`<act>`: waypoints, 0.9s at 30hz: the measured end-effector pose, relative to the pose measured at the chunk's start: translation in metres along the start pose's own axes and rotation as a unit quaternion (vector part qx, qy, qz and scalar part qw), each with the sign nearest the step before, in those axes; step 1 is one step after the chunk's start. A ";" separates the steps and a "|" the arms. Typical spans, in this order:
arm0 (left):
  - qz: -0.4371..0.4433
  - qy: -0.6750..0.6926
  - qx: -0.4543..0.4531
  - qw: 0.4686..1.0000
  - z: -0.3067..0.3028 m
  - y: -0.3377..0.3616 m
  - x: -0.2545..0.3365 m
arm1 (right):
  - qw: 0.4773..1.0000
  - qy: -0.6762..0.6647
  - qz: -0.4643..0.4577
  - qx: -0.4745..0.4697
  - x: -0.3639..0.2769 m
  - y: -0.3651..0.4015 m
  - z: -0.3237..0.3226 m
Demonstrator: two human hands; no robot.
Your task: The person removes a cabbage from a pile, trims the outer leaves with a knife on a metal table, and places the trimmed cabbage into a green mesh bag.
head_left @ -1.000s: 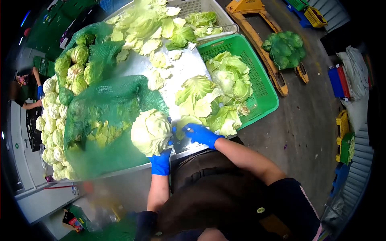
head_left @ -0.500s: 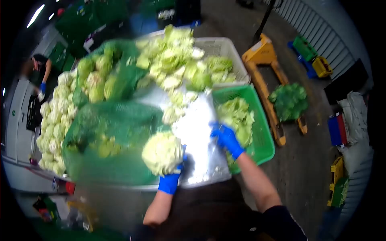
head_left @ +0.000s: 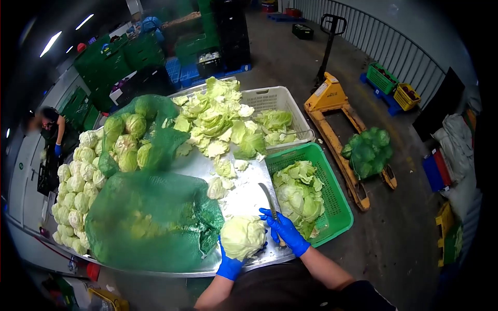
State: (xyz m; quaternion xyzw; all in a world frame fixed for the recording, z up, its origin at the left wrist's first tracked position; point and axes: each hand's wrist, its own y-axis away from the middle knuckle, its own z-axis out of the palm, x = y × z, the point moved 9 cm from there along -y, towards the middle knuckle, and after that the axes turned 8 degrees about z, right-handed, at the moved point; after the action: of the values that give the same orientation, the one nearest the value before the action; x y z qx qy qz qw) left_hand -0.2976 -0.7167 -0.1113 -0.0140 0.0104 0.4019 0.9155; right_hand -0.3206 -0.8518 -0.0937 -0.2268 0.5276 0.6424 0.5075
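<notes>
My left hand (head_left: 228,267), in a blue glove, cups a pale green cabbage (head_left: 243,237) from below and the left, over the front edge of the metal table (head_left: 249,199). Just right of the cabbage, my gloved right hand (head_left: 286,231) is closed round a knife (head_left: 268,197), its curved blade pointing away from me. Beyond that hand stands a green crate (head_left: 340,217) holding loose cabbage leaves (head_left: 298,194). A green mesh bag (head_left: 150,223) lies on the table to the left of the held cabbage.
Trimmed cabbages (head_left: 78,189) are piled at the left. Whole cabbages (head_left: 127,147) sit in another net behind. Leaves (head_left: 215,122) heap up before a white crate (head_left: 295,111). A yellow pallet jack (head_left: 334,98) with a netted bundle stands right; a co-worker (head_left: 50,124) is far left.
The view has shifted, and the table sits lower in it. My right hand has come closer to the cabbage, and the knife now shows plainly. My left hand still holds the cabbage.
</notes>
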 end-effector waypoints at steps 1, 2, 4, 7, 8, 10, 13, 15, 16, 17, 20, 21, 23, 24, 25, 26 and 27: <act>0.018 0.016 0.030 0.999 -0.015 0.002 0.001 | 0.999 0.005 0.042 -0.024 0.004 0.004 0.006; 0.035 0.033 0.059 0.997 -0.029 0.003 0.003 | 0.995 0.009 0.082 -0.048 0.009 0.007 0.011; 0.021 -0.479 0.009 0.878 -0.004 -0.004 0.007 | 0.994 0.018 0.097 -0.048 0.025 0.002 0.007; 0.028 -0.572 0.068 0.817 0.005 0.002 0.013 | 0.994 0.026 0.076 -0.070 0.022 0.004 0.009; 0.014 -0.507 0.104 0.855 0.007 0.005 0.015 | 0.994 0.009 0.083 -0.068 0.024 0.005 0.008; 0.001 -0.364 0.185 0.913 0.016 0.011 0.018 | 0.993 -0.022 0.099 -0.061 0.022 0.012 0.006; -0.022 -0.456 0.293 0.840 -0.012 0.022 0.043 | 0.984 -0.144 0.104 -0.035 0.027 0.012 -0.005; -0.002 -0.442 0.274 0.854 -0.017 0.019 0.060 | 0.990 -0.107 0.080 -0.053 0.006 0.013 0.002; 0.014 -0.473 0.233 0.849 -0.006 0.022 0.056 | 0.994 -0.058 0.079 -0.051 0.002 0.012 0.007; 0.032 -0.502 0.193 0.842 0.007 0.026 0.051 | 0.996 -0.011 0.080 -0.048 0.003 0.012 0.012; 0.021 -0.436 0.230 0.870 -0.015 0.046 0.040 | 0.994 0.042 0.103 -0.022 0.025 0.013 0.013; 0.010 -0.395 0.245 0.886 -0.019 0.050 0.035 | 0.992 0.073 0.100 -0.014 0.016 0.020 0.017; 0.004 -0.341 0.272 0.900 -0.021 0.055 0.029 | 0.994 0.074 0.078 -0.019 0.011 0.023 0.019; 0.006 -0.340 0.262 0.903 -0.020 0.053 0.029 | 0.995 0.074 0.070 -0.022 0.009 0.025 0.020; 0.009 -0.340 0.253 0.906 -0.020 0.052 0.031 | 0.994 0.082 0.063 -0.014 0.005 0.027 0.021; 0.010 -0.341 0.244 0.908 -0.018 0.050 0.032 | 0.995 0.091 0.040 -0.004 -0.004 0.029 0.023; 0.019 -0.346 0.250 0.904 -0.015 0.048 0.033 | 0.989 0.147 0.011 0.015 -0.005 0.026 0.018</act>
State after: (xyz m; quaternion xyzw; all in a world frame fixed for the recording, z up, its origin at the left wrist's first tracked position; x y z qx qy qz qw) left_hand -0.3111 -0.6605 -0.1277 0.3560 -0.2069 0.3829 0.8270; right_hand -0.3372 -0.8352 -0.0721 -0.3053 0.6082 0.6000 0.4206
